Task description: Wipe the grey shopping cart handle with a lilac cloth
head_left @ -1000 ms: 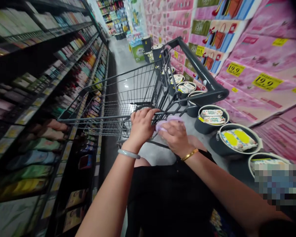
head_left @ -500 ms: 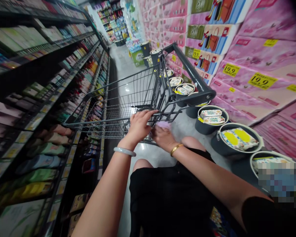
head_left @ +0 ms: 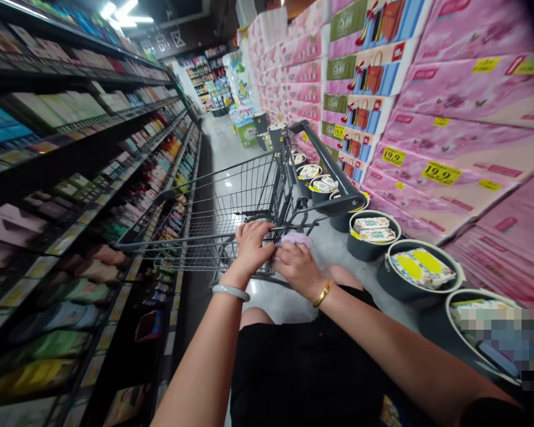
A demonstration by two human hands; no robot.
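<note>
A grey wire shopping cart [head_left: 196, 240] stands side-on before me, its thick handle [head_left: 333, 172] up at the right. My left hand [head_left: 250, 252], with a pale bangle at the wrist, is closed over the cart's top side rail near the handle end. Just to its right, my right hand [head_left: 297, 268] grips a light purple cloth [head_left: 296, 238] against the cart's frame; a gold bracelet circles that wrist. The fingertips of the right hand are partly hidden. Both hands are close together, almost touching.
Tall shelves [head_left: 84, 196] packed with boxes and bottles run along the left. On the right, dark buckets [head_left: 368, 246] holding packs of wipes line the floor below stacked pink tissue packs [head_left: 467, 142]. The shiny aisle floor [head_left: 222, 136] stretches ahead.
The view has tipped upward, so ceiling lights now show and the cart sits lower in the picture. My right hand, blurred before, is now sharper, with more of the purple cloth visible.
</note>
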